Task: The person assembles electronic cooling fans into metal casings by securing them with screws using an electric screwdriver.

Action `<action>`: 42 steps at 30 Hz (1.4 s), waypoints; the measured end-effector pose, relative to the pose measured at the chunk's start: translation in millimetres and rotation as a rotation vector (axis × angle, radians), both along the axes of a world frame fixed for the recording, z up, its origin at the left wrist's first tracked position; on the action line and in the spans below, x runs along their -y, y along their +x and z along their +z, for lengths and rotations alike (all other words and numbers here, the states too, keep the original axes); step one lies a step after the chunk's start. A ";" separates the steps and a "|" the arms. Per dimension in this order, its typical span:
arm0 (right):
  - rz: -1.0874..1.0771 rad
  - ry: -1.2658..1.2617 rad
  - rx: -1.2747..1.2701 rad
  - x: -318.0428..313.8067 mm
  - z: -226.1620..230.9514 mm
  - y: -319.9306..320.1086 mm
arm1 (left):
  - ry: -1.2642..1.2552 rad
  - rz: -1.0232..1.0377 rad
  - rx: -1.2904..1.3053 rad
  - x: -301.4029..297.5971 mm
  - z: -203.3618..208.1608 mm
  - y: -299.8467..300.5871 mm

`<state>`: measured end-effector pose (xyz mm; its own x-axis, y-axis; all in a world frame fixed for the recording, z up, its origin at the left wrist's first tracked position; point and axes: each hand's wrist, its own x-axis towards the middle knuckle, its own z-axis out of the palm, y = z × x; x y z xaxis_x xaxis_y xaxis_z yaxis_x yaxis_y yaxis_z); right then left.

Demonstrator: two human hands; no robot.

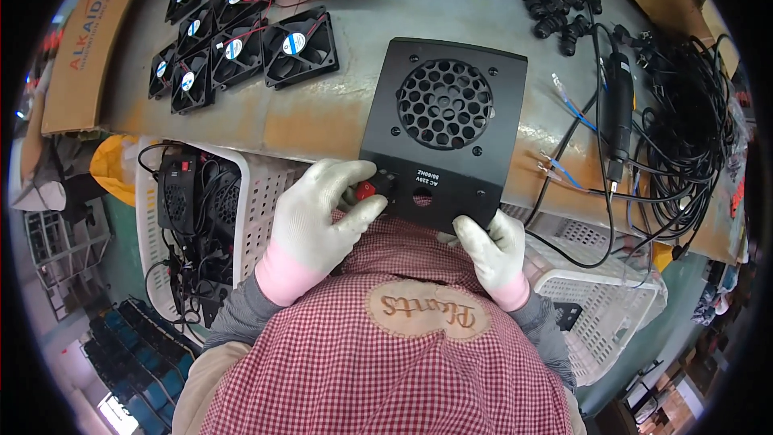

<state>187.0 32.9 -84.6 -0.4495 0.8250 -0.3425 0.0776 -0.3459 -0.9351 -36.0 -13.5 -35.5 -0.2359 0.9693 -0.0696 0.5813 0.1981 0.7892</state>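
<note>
Currently | left hand, white-knit-gloved, pinches red-black switch | right hand grips matte black panel | round honeycomb vent

I can make out white print on the black panel with a honeycomb grille, orange lettering on the brown cardboard flap, brown script across the beige cloth patch, and round white-and-blue labels on square black plastic fans.

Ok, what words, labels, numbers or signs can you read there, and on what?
I won't copy wording out; here is where it stands.
Black vented panel: two short white lines, upside down, readable.
Cardboard box: large orange lettering, readable; smaller line beneath, blurred.
Tan patch on the checked apron: brown script, upside down.
Black fans: round labels, too small to read.
</note>
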 end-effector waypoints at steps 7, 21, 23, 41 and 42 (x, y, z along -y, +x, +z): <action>0.133 0.277 0.081 -1.0 4.6 -5.1 | -0.014 0.047 0.001 -0.6 -13.1 3.7; 0.005 0.152 -0.075 2.3 -4.5 -0.4 | 0.092 -0.182 -0.229 -1.9 -24.8 -7.7; 0.009 0.199 -0.059 -0.3 -3.2 0.2 | 0.094 -0.040 0.152 1.5 -35.2 -6.3; 0.326 0.664 0.062 -16.3 18.9 3.6 | -0.078 0.173 0.778 -2.7 -19.6 -0.2; 0.323 0.669 0.061 -17.4 13.1 1.6 | -0.071 0.153 0.708 -5.9 -20.4 -2.7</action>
